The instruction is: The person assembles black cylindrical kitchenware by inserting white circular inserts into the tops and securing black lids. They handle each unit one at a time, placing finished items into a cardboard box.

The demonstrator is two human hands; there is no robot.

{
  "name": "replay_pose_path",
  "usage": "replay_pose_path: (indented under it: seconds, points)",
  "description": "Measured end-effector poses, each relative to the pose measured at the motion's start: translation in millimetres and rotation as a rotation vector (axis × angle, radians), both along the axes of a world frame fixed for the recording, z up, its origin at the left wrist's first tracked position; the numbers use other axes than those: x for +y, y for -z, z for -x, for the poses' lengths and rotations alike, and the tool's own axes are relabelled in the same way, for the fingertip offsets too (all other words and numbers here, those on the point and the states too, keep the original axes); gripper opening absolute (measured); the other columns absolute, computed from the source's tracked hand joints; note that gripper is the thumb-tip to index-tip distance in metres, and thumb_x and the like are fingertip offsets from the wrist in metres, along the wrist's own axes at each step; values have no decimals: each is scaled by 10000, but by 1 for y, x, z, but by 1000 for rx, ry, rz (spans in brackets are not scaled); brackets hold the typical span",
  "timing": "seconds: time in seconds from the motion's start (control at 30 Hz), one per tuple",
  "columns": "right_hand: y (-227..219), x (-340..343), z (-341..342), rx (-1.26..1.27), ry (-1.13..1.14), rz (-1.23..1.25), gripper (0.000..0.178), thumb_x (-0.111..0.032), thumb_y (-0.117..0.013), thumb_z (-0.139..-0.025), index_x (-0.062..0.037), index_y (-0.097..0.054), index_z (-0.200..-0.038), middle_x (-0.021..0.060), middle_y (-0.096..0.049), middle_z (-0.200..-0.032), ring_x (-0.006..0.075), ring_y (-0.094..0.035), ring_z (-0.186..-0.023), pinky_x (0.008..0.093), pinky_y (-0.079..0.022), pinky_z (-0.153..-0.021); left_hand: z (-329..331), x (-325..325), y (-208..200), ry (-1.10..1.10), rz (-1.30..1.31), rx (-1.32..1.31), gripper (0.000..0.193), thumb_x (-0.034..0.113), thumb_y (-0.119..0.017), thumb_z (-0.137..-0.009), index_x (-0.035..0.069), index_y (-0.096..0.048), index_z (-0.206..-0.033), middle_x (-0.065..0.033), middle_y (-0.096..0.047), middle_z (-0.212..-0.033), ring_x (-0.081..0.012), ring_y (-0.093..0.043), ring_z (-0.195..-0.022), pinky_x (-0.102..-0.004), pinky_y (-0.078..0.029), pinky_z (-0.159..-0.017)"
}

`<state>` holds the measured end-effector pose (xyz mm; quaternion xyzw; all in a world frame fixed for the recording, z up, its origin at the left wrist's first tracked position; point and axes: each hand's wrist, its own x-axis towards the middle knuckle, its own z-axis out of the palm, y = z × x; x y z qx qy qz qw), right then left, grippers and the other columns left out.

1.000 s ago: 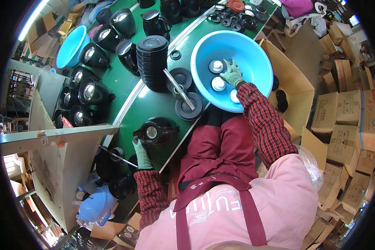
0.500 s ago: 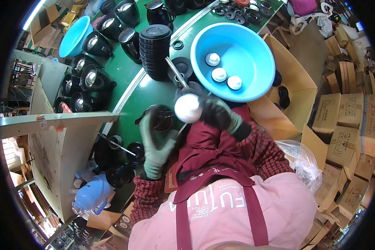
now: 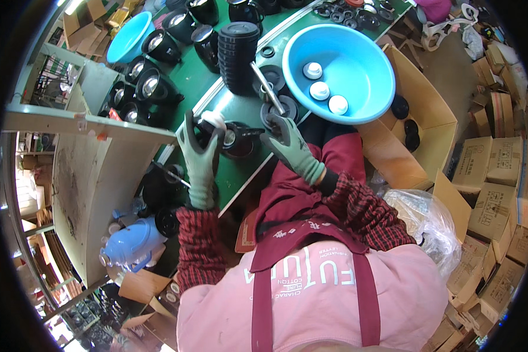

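My left hand (image 3: 200, 157), in a grey-green glove with dark fingertips, is closed on a round white cap (image 3: 215, 119) between thumb and fingers. Beside it, at the table edge, a black pot (image 3: 239, 142) with a shiny rim lies with a black part jutting rightward. My right hand (image 3: 290, 149), gloved alike, has its fingers curled at the end of that part and appears to grip it; the fingers partly hide the contact. A metal rod (image 3: 268, 88) slants across black discs (image 3: 271, 76) just beyond. Three white caps (image 3: 320, 90) lie in the light-blue basin (image 3: 387, 70).
A tall stack of black lids (image 3: 238, 58) stands on the green table (image 3: 185, 88). Several black pots (image 3: 151, 87) line its far left. An open cardboard box (image 3: 434, 111) with black parts is at right, near a clear plastic bag (image 3: 425, 223). A blue jug (image 3: 132, 243) sits lower left.
The white cap has passed from my right hand to my left, which has closed on it. My right hand has moved to the black pot's jutting part. The whole view has shifted slightly.
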<state>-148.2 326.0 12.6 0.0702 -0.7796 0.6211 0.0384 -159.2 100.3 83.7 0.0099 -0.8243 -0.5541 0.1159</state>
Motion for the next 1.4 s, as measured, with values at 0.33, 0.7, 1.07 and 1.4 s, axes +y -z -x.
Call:
replay_pose_path:
  seconds: [0.33, 0.7, 1.07, 1.4]
  points:
    - [16, -56, 24, 211, 51, -757, 687, -467, -756, -792, -68, -536, -1305, 148, -537, -1186, 343, -524, -1119, 484, -441, -952, 44, 3, -25, 305, 1096, -365, 884, 533, -842, -697, 51, -576, -1389, -192, -592, -1304, -347, -624, -1183, -439, -523, -983]
    - [26, -43, 28, 143, -163, -872, 607, -475, -729, -835, -170, -555, -1331, 109, -579, -1229, 346, -541, -1106, 499, -437, -960, 40, -1, -32, 558, 1263, -90, 956, 349, -913, -648, 113, -489, -1472, -169, -434, -1496, -378, -498, -1319, -453, -449, -1090]
    - [25, -38, 32, 252, -123, -808, 568, -486, -760, -782, -97, -613, -1168, 131, -628, -1080, 336, -573, -1026, 462, -446, -917, 64, 0, -34, 357, 1224, 146, 766, 403, -805, -794, 79, -498, -1416, -167, -607, -1232, -337, -626, -1085, -450, -514, -897]
    - [61, -51, 39, 334, -167, -868, 673, -445, -750, -795, -101, -549, -1337, 112, -575, -1201, 352, -525, -1113, 523, -441, -955, 48, 18, -56, 530, 1133, 2, 922, 285, -899, -667, 84, -450, -1447, -169, -530, -1371, -343, -540, -1264, -441, -481, -999]
